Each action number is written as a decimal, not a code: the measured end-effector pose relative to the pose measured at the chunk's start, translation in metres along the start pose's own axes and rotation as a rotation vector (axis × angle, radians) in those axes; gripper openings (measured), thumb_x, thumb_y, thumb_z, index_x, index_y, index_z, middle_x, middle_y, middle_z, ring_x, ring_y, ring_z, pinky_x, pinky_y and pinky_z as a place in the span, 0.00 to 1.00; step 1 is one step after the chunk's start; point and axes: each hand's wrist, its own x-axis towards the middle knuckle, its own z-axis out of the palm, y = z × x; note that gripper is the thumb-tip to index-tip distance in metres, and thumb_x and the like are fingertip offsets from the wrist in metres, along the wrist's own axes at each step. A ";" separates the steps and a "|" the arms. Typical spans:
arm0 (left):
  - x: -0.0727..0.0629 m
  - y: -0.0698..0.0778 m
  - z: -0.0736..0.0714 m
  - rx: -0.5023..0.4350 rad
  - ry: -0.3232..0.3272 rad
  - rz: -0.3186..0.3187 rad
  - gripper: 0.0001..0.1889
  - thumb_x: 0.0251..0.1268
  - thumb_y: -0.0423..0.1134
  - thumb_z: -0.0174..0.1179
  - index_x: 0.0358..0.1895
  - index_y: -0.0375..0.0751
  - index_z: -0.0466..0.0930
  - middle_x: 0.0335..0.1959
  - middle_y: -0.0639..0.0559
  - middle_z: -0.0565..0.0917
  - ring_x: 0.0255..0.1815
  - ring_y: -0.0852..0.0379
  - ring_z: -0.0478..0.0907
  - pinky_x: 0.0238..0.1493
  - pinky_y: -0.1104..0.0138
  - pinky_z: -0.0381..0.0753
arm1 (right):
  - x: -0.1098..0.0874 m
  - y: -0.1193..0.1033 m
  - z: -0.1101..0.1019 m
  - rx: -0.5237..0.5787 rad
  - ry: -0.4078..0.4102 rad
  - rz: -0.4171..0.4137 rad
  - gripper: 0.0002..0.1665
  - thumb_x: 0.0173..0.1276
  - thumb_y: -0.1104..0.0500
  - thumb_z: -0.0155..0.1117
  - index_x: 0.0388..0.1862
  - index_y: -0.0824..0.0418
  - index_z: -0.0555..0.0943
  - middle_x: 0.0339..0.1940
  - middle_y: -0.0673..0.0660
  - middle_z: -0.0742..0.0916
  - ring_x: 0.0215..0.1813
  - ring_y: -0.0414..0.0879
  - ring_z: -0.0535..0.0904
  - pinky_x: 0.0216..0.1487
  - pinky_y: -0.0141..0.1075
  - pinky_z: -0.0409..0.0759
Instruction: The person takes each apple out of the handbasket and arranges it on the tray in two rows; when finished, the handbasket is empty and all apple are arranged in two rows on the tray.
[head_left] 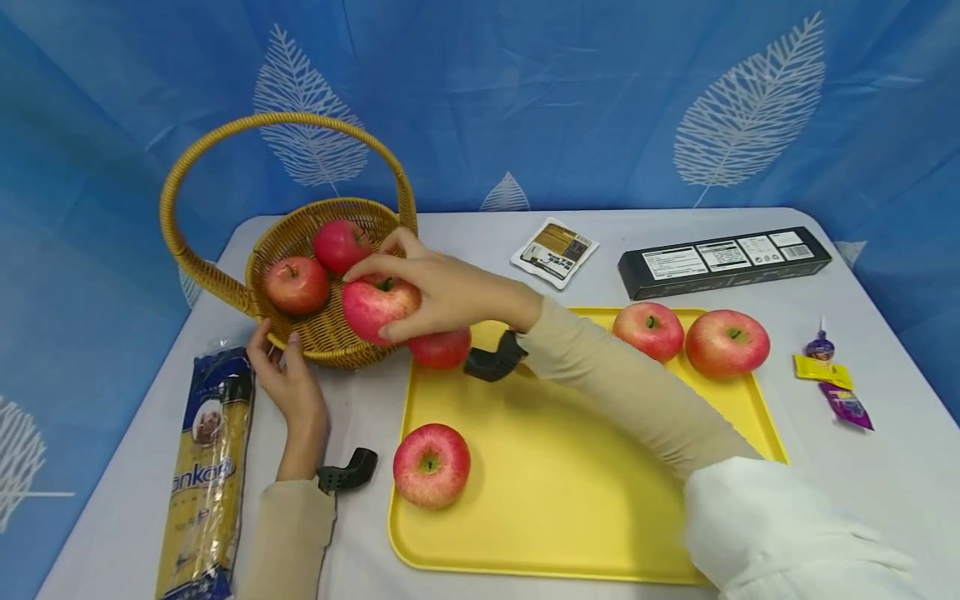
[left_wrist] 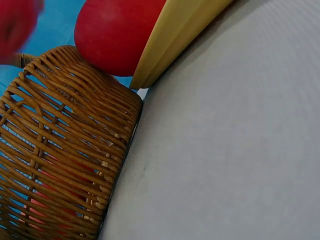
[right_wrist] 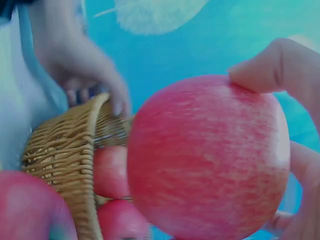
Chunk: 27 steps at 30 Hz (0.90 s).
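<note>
"Two hands in the head view, apart from each other. Holding what?"

"Right hand [head_left: 461,292]: thumb and fingers clamped round an apple [head_left: 367,310], stem up, over the basket [head_left: 352,358] at its tray side. Left hand [head_left: 288,385]: at the basket's rim."

"Is that left grip clear?"

"Clearer from the right wrist: one digit hooks inside the rim, others lie outside the wall, so it grips. That view also gives the held apple's smooth flank."

"Left wrist?"

"Outer weave, red showing through its gaps."

"Only in the head view?"

"Whole layout: two apples [head_left: 297,286] inside the basket, four fruits [head_left: 431,467] on the yellow tray [head_left: 570,500], black box [head_left: 723,261] on the tabletop [head_left: 360,533]."
</note>
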 end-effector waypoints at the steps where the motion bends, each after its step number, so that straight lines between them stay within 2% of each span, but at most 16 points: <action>1: 0.000 0.000 0.000 -0.001 0.001 0.000 0.21 0.65 0.34 0.46 0.61 0.38 0.62 0.60 0.42 0.65 0.59 0.51 0.63 0.54 0.70 0.61 | -0.014 -0.002 -0.004 -0.008 0.012 -0.016 0.35 0.50 0.43 0.66 0.59 0.41 0.69 0.53 0.51 0.66 0.50 0.40 0.69 0.49 0.31 0.73; 4: -0.001 -0.002 0.000 -0.002 0.003 0.002 0.21 0.65 0.35 0.46 0.61 0.39 0.62 0.60 0.42 0.64 0.59 0.51 0.63 0.55 0.70 0.61 | -0.059 -0.005 -0.010 -0.057 0.021 -0.048 0.35 0.48 0.45 0.67 0.58 0.39 0.70 0.52 0.50 0.66 0.44 0.39 0.73 0.44 0.31 0.75; 6: 0.001 -0.008 -0.001 -0.002 0.005 0.006 0.21 0.65 0.35 0.46 0.61 0.40 0.62 0.60 0.43 0.64 0.59 0.51 0.63 0.54 0.71 0.61 | -0.089 -0.005 -0.010 -0.102 -0.002 -0.045 0.35 0.47 0.45 0.67 0.57 0.38 0.70 0.52 0.50 0.66 0.45 0.39 0.72 0.43 0.31 0.74; 9: 0.003 -0.011 -0.002 -0.004 -0.003 0.010 0.21 0.65 0.35 0.47 0.62 0.39 0.61 0.60 0.42 0.64 0.59 0.51 0.63 0.54 0.72 0.61 | -0.129 -0.004 -0.002 -0.179 -0.054 -0.007 0.36 0.45 0.43 0.67 0.57 0.35 0.69 0.54 0.49 0.66 0.43 0.38 0.71 0.40 0.31 0.73; 12: 0.005 -0.009 -0.001 -0.016 -0.002 0.021 0.21 0.65 0.34 0.46 0.61 0.37 0.61 0.60 0.40 0.64 0.58 0.49 0.63 0.53 0.72 0.62 | -0.158 -0.003 0.010 -0.214 -0.120 0.048 0.36 0.46 0.43 0.66 0.57 0.32 0.67 0.55 0.48 0.66 0.40 0.37 0.71 0.39 0.30 0.70; 16: 0.007 -0.008 0.000 -0.031 0.001 0.023 0.21 0.65 0.33 0.46 0.61 0.38 0.62 0.59 0.41 0.64 0.58 0.49 0.63 0.52 0.72 0.62 | -0.183 0.000 0.026 -0.200 -0.169 0.104 0.37 0.45 0.46 0.67 0.57 0.31 0.66 0.53 0.46 0.65 0.31 0.36 0.70 0.35 0.27 0.69; 20: 0.005 -0.009 0.001 -0.019 0.000 0.014 0.21 0.65 0.34 0.47 0.61 0.38 0.62 0.59 0.43 0.65 0.58 0.51 0.63 0.52 0.73 0.62 | -0.203 0.003 0.038 -0.190 -0.181 0.114 0.40 0.45 0.47 0.68 0.58 0.31 0.65 0.53 0.46 0.65 0.29 0.35 0.69 0.34 0.26 0.68; 24: 0.004 -0.011 0.000 -0.006 0.003 0.030 0.21 0.65 0.35 0.47 0.61 0.39 0.62 0.59 0.44 0.65 0.57 0.52 0.64 0.52 0.72 0.62 | -0.216 0.004 0.046 -0.209 -0.176 0.100 0.45 0.46 0.47 0.68 0.63 0.34 0.60 0.56 0.49 0.64 0.33 0.35 0.70 0.37 0.27 0.69; 27: 0.003 -0.010 -0.001 -0.004 0.004 0.033 0.21 0.65 0.36 0.47 0.61 0.41 0.63 0.59 0.45 0.65 0.57 0.53 0.64 0.52 0.72 0.62 | -0.219 0.003 0.042 -0.210 -0.151 0.099 0.47 0.48 0.41 0.68 0.67 0.36 0.56 0.62 0.51 0.63 0.46 0.39 0.72 0.42 0.33 0.73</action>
